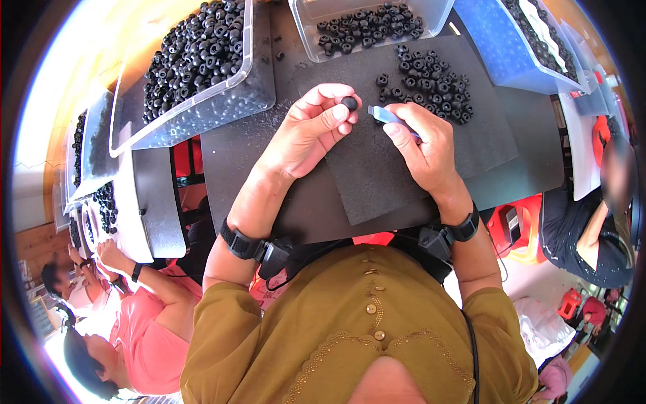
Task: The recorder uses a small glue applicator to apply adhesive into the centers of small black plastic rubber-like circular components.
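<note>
dark mat (377, 182) beneath — left hand (311, 128) pinches a black bead (349, 103), likely light, best held side-on — right hand (428, 145) grips a blue tool (386, 115).

Pinches a small black piece (349, 103) between thumb and fingers of the left hand (313, 124). Grips a light-blue tool (386, 116) in the right hand (427, 145) — with its tip toward the piece, just apart. Works over a dark mat (377, 182) on a table (232, 161) — near heaped black pieces (427, 79), a large clear bin (252, 94) at left and a smaller clear bin (316, 12) beyond.
</note>
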Demonstrator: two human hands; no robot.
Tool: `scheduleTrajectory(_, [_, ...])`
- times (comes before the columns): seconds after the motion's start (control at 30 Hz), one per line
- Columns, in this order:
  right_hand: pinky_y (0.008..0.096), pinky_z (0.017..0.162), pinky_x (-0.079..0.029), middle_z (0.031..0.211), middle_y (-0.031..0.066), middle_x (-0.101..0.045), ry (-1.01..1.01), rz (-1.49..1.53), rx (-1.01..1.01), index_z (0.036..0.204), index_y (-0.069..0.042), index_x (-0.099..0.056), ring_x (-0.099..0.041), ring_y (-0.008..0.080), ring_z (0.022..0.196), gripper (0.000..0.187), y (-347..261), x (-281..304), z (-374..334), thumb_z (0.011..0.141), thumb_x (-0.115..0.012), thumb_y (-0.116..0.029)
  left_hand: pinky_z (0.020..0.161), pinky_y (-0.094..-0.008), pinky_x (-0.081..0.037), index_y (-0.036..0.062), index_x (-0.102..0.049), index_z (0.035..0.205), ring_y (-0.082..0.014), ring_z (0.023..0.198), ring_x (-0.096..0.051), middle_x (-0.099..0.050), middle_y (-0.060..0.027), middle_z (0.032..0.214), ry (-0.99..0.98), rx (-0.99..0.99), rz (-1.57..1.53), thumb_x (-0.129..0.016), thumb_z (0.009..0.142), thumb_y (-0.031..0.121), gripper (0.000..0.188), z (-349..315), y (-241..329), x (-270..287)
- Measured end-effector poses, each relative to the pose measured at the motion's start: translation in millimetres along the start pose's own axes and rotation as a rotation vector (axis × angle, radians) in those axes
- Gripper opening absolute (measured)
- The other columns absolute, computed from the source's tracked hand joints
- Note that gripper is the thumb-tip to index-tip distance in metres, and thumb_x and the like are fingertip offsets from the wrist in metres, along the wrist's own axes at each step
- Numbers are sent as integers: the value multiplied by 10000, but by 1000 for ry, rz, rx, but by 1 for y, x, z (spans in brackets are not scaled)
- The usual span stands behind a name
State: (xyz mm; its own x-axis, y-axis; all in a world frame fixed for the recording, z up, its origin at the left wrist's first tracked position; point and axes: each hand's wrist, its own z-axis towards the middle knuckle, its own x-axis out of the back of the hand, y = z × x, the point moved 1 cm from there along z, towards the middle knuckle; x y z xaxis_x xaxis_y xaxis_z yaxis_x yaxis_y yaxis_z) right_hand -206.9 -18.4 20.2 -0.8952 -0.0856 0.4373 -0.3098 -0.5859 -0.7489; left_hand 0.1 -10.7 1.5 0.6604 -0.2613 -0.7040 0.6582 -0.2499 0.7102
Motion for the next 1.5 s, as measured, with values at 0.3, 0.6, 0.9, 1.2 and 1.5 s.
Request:
scheduleTrajectory(0.3, [325, 523, -422, 737, 82, -607, -84, -47, -9, 933, -22, -671, -537, 219, 562, 163, -7, 2, 1, 862, -678, -168, 794, -245, -471, 88, -608, 1127, -127, 880, -577, -619, -65, 1044, 11, 27, 21, -677, 900, 122, 239, -2, -2, 1])
scheduleTrajectory(0.6, [349, 554, -460, 759, 92, -626, -111, -61, 5, 927, -35, -673, -598, 274, 627, 168, -7, 2, 1, 852, -685, -185, 796, -247, -472, 84, -602, 1078, -112, 878, -572, -614, -61, 1019, -22, 26, 58, -669, 910, 147, 192, -1, -2, 2])
scheduleTrajectory(0.9, [352, 555, -466, 759, 95, -627, -105, -84, 19, 925, -40, -669, -606, 278, 636, 158, -7, 2, 1, 852, -683, -179, 802, -251, -472, 73, -605, 1078, -112, 874, -568, -612, -64, 1014, -26, 21, 68, -656, 919, 153, 185, -3, -3, 2])
scheduleTrajectory(1.2, [353, 563, -477, 763, 92, -635, -95, -110, 37, 930, -46, -675, -609, 275, 641, 156, -5, 3, -1, 833, -697, -166, 789, -256, -463, 76, -613, 1062, -118, 860, -564, -616, -71, 1010, -71, 36, 23, -644, 925, 134, 152, -3, -3, -2])
scheduleTrajectory(1.5, [267, 535, -411, 666, 59, -580, 234, -3, -205, 944, 4, -664, -517, 99, 583, 162, 11, 20, 9, 913, -642, -153, 684, -222, -405, 110, -630, 1000, -122, 747, -510, -593, -80, 866, -193, 44, 178, -690, 894, 160, 132, -8, -9, -16])
